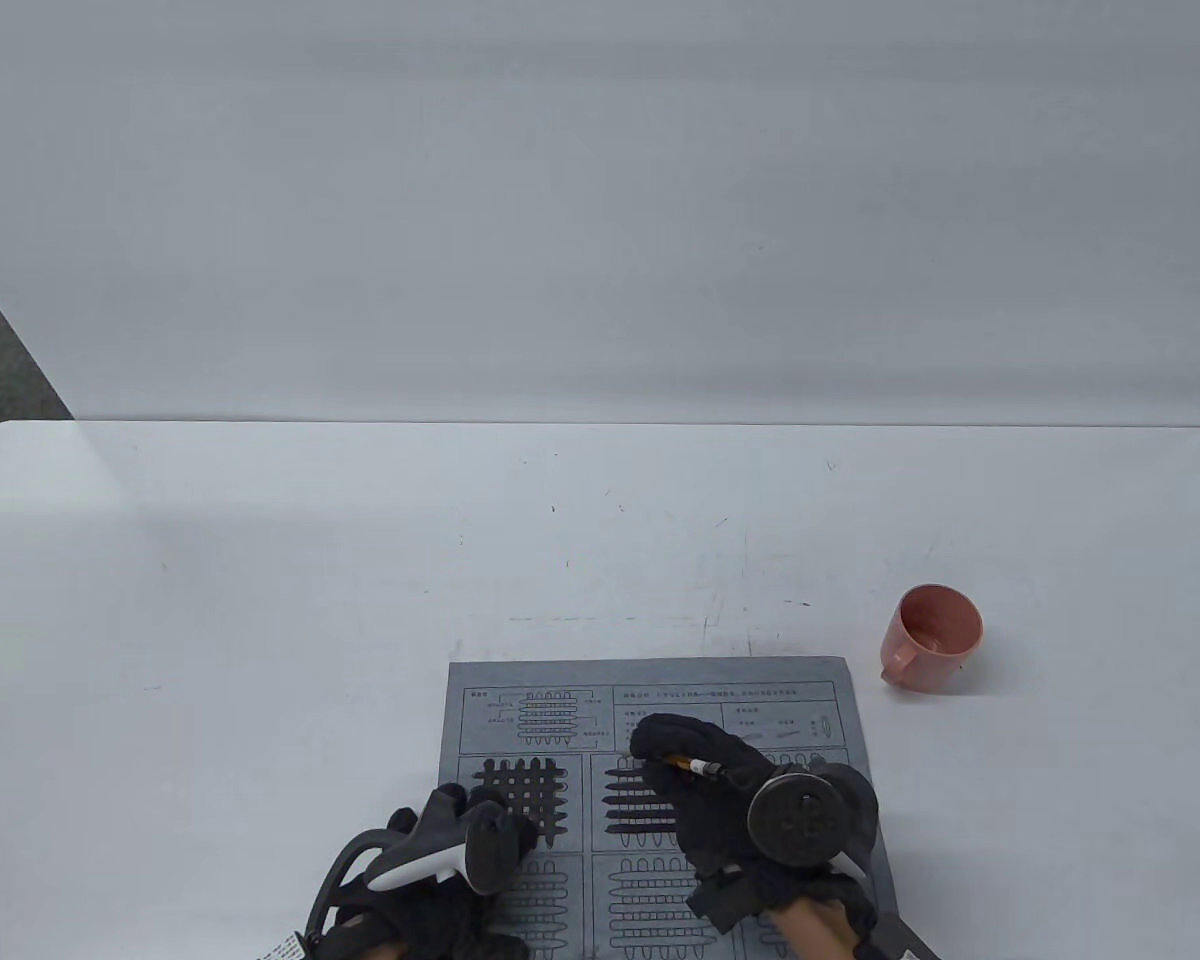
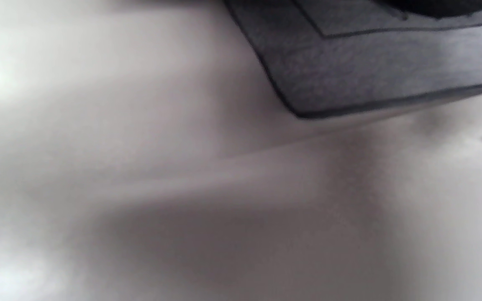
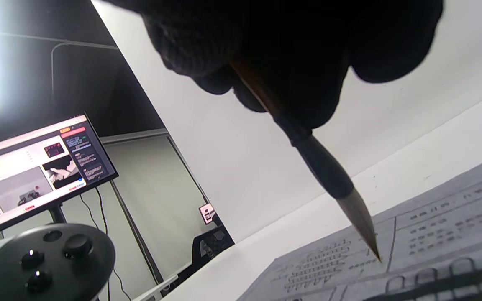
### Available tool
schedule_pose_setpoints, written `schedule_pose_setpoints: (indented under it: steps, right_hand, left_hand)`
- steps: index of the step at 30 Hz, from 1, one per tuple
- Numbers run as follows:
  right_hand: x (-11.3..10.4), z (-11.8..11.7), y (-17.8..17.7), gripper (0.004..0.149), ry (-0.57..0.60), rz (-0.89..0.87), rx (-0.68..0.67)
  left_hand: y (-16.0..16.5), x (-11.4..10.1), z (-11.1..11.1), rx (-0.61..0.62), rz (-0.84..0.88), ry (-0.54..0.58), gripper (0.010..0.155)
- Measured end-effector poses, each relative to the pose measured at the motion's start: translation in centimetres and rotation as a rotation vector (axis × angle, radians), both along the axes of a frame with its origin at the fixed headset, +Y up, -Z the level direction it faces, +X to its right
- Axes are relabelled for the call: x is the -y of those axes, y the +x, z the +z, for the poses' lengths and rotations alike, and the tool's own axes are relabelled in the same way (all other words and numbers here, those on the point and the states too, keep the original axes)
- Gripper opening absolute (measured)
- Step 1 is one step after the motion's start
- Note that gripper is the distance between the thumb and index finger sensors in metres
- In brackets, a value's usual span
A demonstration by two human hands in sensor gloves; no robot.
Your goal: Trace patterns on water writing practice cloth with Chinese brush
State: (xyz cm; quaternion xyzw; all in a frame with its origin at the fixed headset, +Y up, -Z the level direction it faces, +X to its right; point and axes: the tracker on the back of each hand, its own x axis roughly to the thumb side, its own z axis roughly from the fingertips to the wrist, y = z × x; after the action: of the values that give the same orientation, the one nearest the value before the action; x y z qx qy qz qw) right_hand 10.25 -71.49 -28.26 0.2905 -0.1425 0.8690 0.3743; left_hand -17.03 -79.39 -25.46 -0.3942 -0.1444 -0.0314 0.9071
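A grey practice cloth [image 1: 810, 720] with printed pattern boxes lies at the table's front edge. Its upper left grid box and several bars of the middle box are dark and wet. My right hand [image 1: 660, 745] pinches the Chinese brush [image 1: 695, 767] over the middle box's top. In the right wrist view, the gloved fingers [image 3: 191, 46] grip the brush [image 3: 329, 175], whose pointed tip sits at the cloth [image 3: 442, 225]; contact is unclear. My left hand [image 1: 490, 810] rests on the cloth's left side beside the grid box. The left wrist view shows a cloth corner [image 2: 370, 71].
A pink cup [image 1: 935, 635] stands on the white table [image 1: 260, 620], right of the cloth's far corner. A white wall rises behind the table. The right wrist view also catches a monitor [image 3: 36, 167] off to the side and the left hand's tracker [image 3: 44, 263].
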Motion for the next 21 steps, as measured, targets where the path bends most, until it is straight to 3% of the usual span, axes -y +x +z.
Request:
schedule_pose_setpoints:
  steps: [21]
  right_hand:
    - [0.73, 0.00, -0.96, 0.035, -0.041, 0.048, -0.036]
  left_hand:
    - [0.07, 0.03, 0.00, 0.002, -0.006, 0.003, 0.103]
